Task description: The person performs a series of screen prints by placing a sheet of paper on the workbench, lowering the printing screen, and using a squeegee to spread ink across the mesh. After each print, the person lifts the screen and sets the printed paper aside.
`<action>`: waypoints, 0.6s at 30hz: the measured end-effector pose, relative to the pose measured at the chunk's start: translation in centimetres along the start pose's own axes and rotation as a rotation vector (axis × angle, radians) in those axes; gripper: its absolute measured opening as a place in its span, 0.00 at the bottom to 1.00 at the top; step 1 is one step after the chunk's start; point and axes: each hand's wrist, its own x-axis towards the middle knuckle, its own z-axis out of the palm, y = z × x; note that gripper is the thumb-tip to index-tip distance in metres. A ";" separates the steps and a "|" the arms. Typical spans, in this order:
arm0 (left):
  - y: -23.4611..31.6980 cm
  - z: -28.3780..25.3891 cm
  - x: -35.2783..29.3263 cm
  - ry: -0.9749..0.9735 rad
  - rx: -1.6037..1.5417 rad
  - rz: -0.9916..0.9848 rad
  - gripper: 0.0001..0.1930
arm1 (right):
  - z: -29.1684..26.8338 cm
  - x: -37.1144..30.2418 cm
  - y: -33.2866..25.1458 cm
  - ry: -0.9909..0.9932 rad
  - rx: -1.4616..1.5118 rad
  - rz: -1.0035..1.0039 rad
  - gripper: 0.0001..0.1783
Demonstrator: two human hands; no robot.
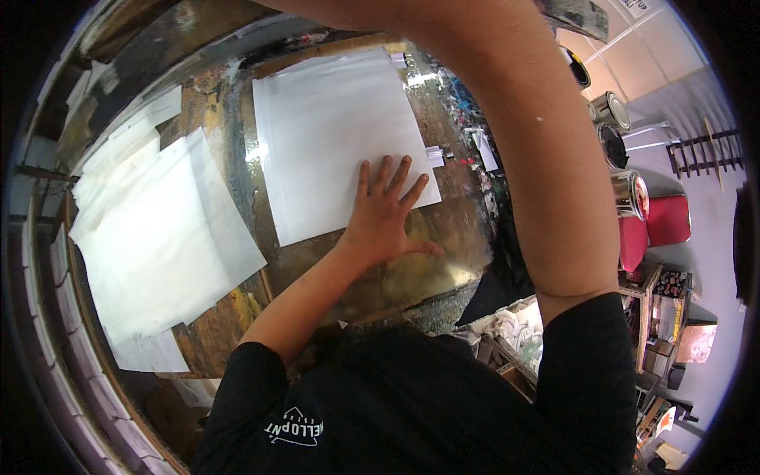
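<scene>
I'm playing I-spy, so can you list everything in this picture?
Tabletop: one, stained brown, middle
Single sheet: one, white, upper middle
Overlapping sheets: several, white, left
Tabs: two, whitish, single sheet's right edge
Cans: at least four, mixed colours, upper right
Rack: one, black, far right
Chair-like thing: unsure count, red, right
Shelving: count unclear, brown, lower right
Crumpled material: one heap, white, lower right
Shirt: one, black, bottom
Right arm: one, bare, upper right, hand unseen
Left hand: one, bare, on single sheet

Black short-sleeved top with a white print

The print carries lettering and a thin, roof-like peak. Near it, the left sleeve is plain black; well apart from it, the right sleeve matches. Beyond the print, the left hand is bare.
</scene>
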 end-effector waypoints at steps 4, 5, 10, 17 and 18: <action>-1.5 -8.4 -1.5 0.423 -0.323 -0.336 0.55 | 2.4 0.3 1.3 -0.038 -0.009 -0.182 0.29; -2.6 -11.9 -3.3 0.494 -0.358 -0.556 0.45 | 3.0 -0.2 1.8 -0.044 -0.080 -0.198 0.29; -4.7 -20.1 -13.8 0.768 -1.172 -0.602 0.44 | 8.6 -8.3 5.3 -0.098 -0.309 -0.277 0.27; -4.1 -7.9 -20.0 0.334 -0.014 -0.799 0.59 | 15.7 -18.8 6.7 -0.519 -0.224 -0.114 0.29; -4.4 -7.2 -20.2 0.327 0.057 -0.793 0.60 | 16.3 -20.1 6.4 -0.582 -0.213 -0.060 0.29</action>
